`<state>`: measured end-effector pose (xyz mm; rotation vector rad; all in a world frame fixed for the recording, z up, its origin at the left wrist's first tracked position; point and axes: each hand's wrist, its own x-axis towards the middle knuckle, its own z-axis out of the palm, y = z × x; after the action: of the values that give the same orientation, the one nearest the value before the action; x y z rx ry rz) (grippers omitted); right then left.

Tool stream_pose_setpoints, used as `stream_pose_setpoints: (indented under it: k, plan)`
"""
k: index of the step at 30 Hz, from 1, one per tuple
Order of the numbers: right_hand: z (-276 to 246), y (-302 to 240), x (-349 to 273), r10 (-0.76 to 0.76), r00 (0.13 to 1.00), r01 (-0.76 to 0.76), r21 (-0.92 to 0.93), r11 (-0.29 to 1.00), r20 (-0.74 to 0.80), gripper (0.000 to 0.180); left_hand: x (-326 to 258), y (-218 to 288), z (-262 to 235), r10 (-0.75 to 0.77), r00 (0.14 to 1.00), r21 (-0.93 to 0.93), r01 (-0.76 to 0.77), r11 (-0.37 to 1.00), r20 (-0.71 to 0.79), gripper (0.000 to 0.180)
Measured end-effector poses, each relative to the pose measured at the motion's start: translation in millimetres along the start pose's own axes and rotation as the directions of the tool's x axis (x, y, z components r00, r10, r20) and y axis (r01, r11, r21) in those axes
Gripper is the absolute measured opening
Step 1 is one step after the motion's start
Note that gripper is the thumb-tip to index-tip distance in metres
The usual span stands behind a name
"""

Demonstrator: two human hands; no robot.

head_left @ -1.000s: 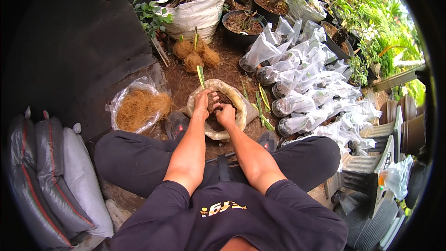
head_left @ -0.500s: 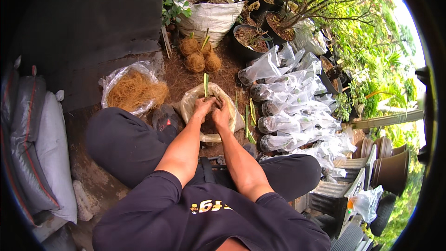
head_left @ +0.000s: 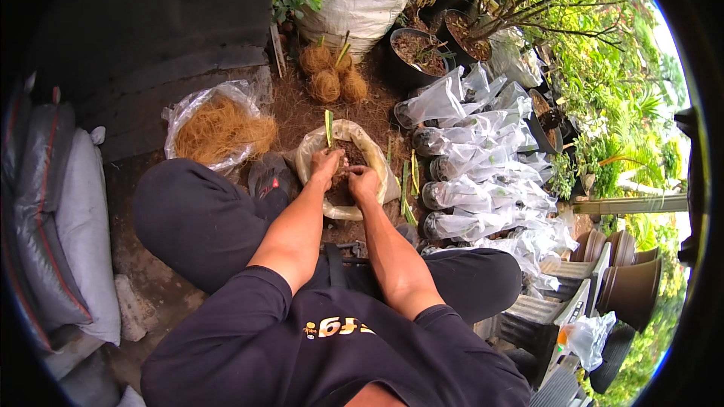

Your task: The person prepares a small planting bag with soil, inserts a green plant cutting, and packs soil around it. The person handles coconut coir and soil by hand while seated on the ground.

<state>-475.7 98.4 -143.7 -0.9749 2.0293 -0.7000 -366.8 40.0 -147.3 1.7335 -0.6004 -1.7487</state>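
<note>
Both hands are over an open pale sack (head_left: 381, 152) of dark soil (head_left: 348, 194) that stands between my legs. My left hand (head_left: 326, 166) is closed round the base of a green, yellow-edged leaf cutting (head_left: 329, 126), which points upright past the sack's far rim. My right hand (head_left: 363, 182) is at the right inside of the sack, its fingers curled above the soil; what they hold, if anything, is hidden. More long leaf pieces (head_left: 414, 172) lie on the ground just right of the sack.
A clear bag of brown coconut fibre (head_left: 226, 130) lies to the left. Several fibre balls (head_left: 325, 86) with cuttings sit ahead, before a white planter sack (head_left: 354, 16). Rows of plastic-covered pots (head_left: 475, 158) line the right. Filled sacks (head_left: 87, 234) are stacked at far left.
My hands have moved apart: the right has shifted slightly right and down, away from the leaf cutting, and more soil shows between them. The left still grips the cutting.
</note>
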Motion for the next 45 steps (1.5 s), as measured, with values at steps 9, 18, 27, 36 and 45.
stream_pose_setpoints:
  k: [9, 18, 27, 36, 45]
  plan:
    - [0, -24, 5, -0.049, 0.999, 0.047, 0.268, 0.962, 0.002, 0.045, -13, 13, 4, 0.009, 1.0, 0.064, -0.007, 0.998, -0.02, 0.054]
    - [7, -27, -8, -0.507, 0.825, 0.534, 0.051, 0.844, -0.25, 0.038, -9, 20, 19, -0.109, 0.954, -0.133, 0.152, 0.979, 0.281, 0.057]
    - [5, -39, 8, -0.175, 0.984, 0.152, 0.658, 0.738, -0.031, 0.034, 0, 22, 23, -0.095, 0.96, -0.202, 0.152, 0.968, 0.265, 0.041]
    - [15, -21, -9, -0.454, 0.811, 0.349, -0.317, 0.882, -0.369, 0.049, 0, 15, 21, -0.018, 0.907, -0.25, 0.136, 0.959, 0.421, 0.015]
    - [1, -40, -15, -0.442, 0.843, 0.412, -0.161, 0.897, -0.308, 0.048, -16, 25, 20, -0.209, 0.886, -0.165, 0.299, 0.94, 0.413, 0.043]
